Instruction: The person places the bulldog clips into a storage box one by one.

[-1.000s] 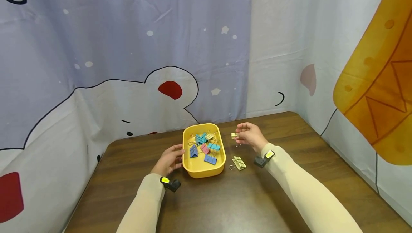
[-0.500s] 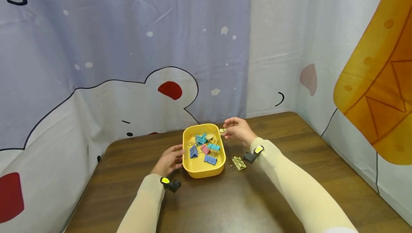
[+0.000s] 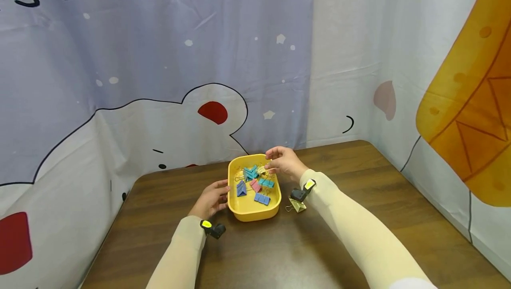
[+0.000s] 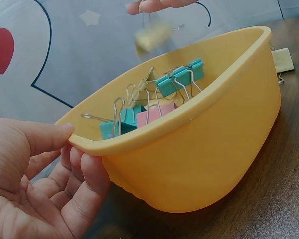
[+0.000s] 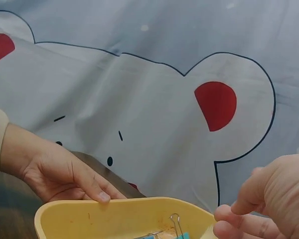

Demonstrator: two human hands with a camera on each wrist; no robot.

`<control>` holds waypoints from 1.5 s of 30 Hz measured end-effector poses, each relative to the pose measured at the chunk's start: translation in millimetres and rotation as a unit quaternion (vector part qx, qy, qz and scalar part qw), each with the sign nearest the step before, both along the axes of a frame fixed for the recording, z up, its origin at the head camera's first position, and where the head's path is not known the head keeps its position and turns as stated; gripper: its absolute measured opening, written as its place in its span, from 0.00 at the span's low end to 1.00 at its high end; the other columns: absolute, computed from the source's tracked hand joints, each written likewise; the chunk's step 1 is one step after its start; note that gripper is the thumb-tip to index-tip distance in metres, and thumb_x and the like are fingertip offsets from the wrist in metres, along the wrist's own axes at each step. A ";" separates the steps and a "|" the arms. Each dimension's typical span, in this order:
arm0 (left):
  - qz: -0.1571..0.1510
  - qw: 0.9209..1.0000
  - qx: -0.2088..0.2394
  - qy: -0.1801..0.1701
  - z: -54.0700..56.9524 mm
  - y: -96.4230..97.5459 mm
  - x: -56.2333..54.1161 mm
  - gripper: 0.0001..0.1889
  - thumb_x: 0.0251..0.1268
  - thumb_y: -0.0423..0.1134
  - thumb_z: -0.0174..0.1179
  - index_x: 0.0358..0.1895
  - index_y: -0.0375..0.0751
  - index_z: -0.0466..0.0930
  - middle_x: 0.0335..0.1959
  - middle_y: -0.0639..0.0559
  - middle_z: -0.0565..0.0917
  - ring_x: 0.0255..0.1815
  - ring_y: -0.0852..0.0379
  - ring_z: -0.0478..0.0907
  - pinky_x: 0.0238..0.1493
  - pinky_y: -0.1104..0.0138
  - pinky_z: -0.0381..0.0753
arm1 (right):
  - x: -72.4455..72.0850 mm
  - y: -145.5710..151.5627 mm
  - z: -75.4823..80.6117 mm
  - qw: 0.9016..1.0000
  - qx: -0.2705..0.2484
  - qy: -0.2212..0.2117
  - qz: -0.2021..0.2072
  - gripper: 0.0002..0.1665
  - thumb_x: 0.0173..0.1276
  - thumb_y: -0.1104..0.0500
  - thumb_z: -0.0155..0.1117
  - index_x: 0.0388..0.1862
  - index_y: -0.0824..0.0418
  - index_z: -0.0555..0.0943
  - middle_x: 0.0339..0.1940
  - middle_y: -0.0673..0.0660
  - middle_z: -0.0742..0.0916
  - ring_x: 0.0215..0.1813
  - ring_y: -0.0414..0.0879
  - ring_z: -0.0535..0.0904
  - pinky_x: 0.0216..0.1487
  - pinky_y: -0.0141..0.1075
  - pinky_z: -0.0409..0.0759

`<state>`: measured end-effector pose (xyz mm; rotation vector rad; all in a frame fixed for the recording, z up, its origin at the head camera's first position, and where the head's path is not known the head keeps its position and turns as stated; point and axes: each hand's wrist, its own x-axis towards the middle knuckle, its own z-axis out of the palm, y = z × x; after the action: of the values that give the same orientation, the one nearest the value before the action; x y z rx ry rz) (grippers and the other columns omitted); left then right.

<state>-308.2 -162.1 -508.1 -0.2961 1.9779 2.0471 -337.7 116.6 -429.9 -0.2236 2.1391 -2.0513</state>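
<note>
My left hand [image 3: 209, 199] pinches the left rim of a yellow plastic tray [image 3: 255, 216], thumb on top and fingers underneath in the left wrist view. Inside lie several binder clips: blue [image 3: 261, 198], teal [image 3: 265, 183], pink [image 3: 255, 185] and pale yellow. Over the tray's right side is my right hand [image 3: 285, 164], its fingers loosely bent and parted. Just below its fingertips, a pale yellow binder clip [image 4: 153, 39] shows blurred in mid-air above the tray in the left wrist view.
Another pale yellow binder clip [image 3: 298, 206] lies on the brown wooden table [image 3: 247, 258] right of the tray, partly hidden by the right wrist camera [image 3: 297, 195]. A patterned curtain [image 3: 159, 58] hangs behind the table.
My right hand has moved left from beside the tray to over it, bringing the yellow binder clip and letting it go. The left hand stays on the rim.
</note>
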 end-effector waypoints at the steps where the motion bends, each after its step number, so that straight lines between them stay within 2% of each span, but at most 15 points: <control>1: 0.000 1.000 0.000 0.000 -0.2 0.0 0.3 0.23 0.77 0.37 0.56 0.72 0.41 0.69 0.56 0.37 0.77 0.41 0.51 0.76 0.39 0.62 0.86 | 0.7 -0.7 -0.1 1.000 0.005 0.003 0.003 0.22 0.64 0.78 0.61 0.58 0.73 0.75 0.48 0.60 0.82 0.39 0.48 0.86 0.42 0.42 0.88; 4: -0.002 1.000 0.001 -0.001 -0.3 0.1 1.8 0.23 0.77 0.37 0.56 0.72 0.41 0.68 0.56 0.37 0.77 0.41 0.52 0.77 0.37 0.64 0.85 | 3.1 -1.0 0.0 1.000 0.014 0.009 0.008 0.22 0.64 0.78 0.62 0.57 0.73 0.75 0.49 0.60 0.81 0.40 0.49 0.86 0.40 0.40 0.87; 10: -0.003 1.000 -0.001 -0.005 0.5 -0.3 1.3 0.24 0.77 0.37 0.56 0.72 0.42 0.68 0.58 0.36 0.75 0.42 0.52 0.76 0.37 0.64 0.85 | 5.0 9.4 -2.8 1.000 0.005 0.013 0.000 0.21 0.66 0.75 0.62 0.58 0.74 0.75 0.49 0.62 0.83 0.41 0.51 0.86 0.43 0.45 0.87; 16: -0.004 1.000 0.001 -0.004 0.7 -1.3 0.5 0.24 0.77 0.37 0.56 0.72 0.41 0.68 0.58 0.36 0.75 0.42 0.50 0.76 0.40 0.62 0.86 | 9.4 31.7 -11.9 1.000 0.004 -0.010 -0.011 0.16 0.70 0.72 0.60 0.56 0.71 0.75 0.52 0.67 0.83 0.40 0.51 0.87 0.38 0.42 0.87; 23: 0.002 1.000 -0.001 -0.009 1.5 -0.4 0.5 0.22 0.77 0.37 0.57 0.70 0.42 0.70 0.57 0.37 0.76 0.42 0.50 0.76 0.42 0.61 0.86 | 21.0 58.5 -26.9 0.998 -0.001 -0.054 -0.012 0.13 0.72 0.68 0.60 0.54 0.68 0.75 0.44 0.57 0.86 0.36 0.47 0.86 0.34 0.38 0.86; 26: 0.004 1.000 0.001 -0.009 2.5 0.6 0.9 0.22 0.76 0.37 0.57 0.70 0.42 0.71 0.55 0.39 0.77 0.41 0.51 0.76 0.41 0.62 0.85 | 27.6 66.4 -32.4 0.998 -0.003 -0.068 -0.004 0.13 0.73 0.67 0.59 0.54 0.69 0.75 0.43 0.57 0.87 0.35 0.47 0.86 0.34 0.38 0.86; 35: 0.005 1.000 0.008 -0.010 4.4 2.8 1.3 0.21 0.77 0.36 0.57 0.69 0.43 0.71 0.55 0.39 0.77 0.42 0.50 0.76 0.40 0.62 0.86 | 45.1 80.3 -47.9 0.996 0.013 -0.086 0.020 0.15 0.75 0.65 0.58 0.56 0.70 0.73 0.54 0.69 0.83 0.38 0.51 0.86 0.38 0.41 0.87; 45: 0.011 1.000 0.011 -0.013 4.8 1.3 2.6 0.21 0.76 0.36 0.58 0.69 0.42 0.71 0.53 0.40 0.77 0.40 0.51 0.76 0.38 0.63 0.86 | 52.6 81.9 -60.4 0.993 0.019 -0.102 0.052 0.23 0.75 0.62 0.58 0.62 0.76 0.68 0.57 0.72 0.82 0.41 0.54 0.88 0.37 0.40 0.87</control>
<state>-305.6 -160.8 -503.3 -0.3401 1.9436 2.0679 -285.1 198.6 -490.3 -0.1115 1.9994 -1.8866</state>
